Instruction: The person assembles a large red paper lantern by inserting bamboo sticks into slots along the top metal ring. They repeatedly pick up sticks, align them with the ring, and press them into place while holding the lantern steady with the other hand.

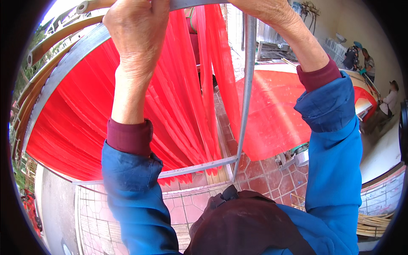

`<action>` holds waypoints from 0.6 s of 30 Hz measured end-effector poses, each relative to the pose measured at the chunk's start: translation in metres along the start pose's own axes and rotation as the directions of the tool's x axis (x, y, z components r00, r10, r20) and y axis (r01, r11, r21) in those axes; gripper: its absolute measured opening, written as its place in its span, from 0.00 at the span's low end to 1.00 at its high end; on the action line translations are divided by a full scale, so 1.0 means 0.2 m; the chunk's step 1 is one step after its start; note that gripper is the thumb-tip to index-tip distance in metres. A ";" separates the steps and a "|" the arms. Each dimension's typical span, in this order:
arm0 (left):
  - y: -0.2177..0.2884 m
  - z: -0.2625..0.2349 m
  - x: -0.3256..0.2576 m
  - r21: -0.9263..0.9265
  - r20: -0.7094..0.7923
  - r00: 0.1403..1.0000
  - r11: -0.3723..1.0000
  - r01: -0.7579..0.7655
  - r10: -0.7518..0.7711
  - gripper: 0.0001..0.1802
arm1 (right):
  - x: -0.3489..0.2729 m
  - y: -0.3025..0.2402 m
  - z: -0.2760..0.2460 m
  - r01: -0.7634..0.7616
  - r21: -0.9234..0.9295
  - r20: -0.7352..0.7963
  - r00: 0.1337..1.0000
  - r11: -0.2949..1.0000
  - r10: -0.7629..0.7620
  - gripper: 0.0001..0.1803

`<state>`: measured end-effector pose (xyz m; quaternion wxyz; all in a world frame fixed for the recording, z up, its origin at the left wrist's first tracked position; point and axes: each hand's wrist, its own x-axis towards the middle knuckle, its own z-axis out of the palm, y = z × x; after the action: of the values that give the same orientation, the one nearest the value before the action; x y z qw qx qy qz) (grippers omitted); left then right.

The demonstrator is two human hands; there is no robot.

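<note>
Both my arms reach up to the top of a grey metal frame [248, 63] hung with long, thin red sheets [165, 102]. At upper left, my left hand [138, 32] is closed beside the frame's upper bar [197, 4], its back toward me. Its fingertips are hidden, so what it grips cannot be made out. My right hand [250, 5] is by the right end of that bar, mostly cut off by the top edge, its fingers out of sight. The sheets hang in folds down to the frame's lower bar [195, 170].
Right of the frame, a broad red sheet [274, 114] lies over a long table. Several people [357, 57] stand at the far right. Brown poles [51, 42] line the left side. Bundled thin strips [374, 224] lie at lower right, on a tiled floor [182, 208].
</note>
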<state>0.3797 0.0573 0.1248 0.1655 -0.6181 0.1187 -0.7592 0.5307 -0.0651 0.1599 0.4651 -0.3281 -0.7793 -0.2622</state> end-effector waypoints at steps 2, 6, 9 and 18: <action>-0.02 -0.01 0.00 0.045 0.068 0.998 0.999 0.010 -0.013 0.05 | -0.01 0.04 0.00 0.069 -0.163 -0.002 0.998 0.984 -0.070 0.09; -0.01 0.02 0.01 -0.027 0.083 0.997 1.000 -0.002 0.005 0.06 | -0.03 0.10 0.01 -0.091 0.026 0.004 0.996 0.996 0.091 0.10; 0.02 0.04 0.04 -0.096 0.068 0.998 0.995 -0.013 0.020 0.05 | -0.04 0.12 0.01 -0.156 0.070 0.043 0.987 0.985 0.153 0.11; 0.12 -0.02 0.15 -0.016 0.374 0.875 0.942 0.336 -0.306 0.06 | -0.03 0.19 0.03 -0.034 0.141 0.045 0.999 0.989 0.027 0.13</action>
<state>0.3726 0.0236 0.1419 0.0315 -0.7660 0.0120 -0.6420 0.5584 -0.0375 0.1565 0.4742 -0.3118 -0.8007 -0.1921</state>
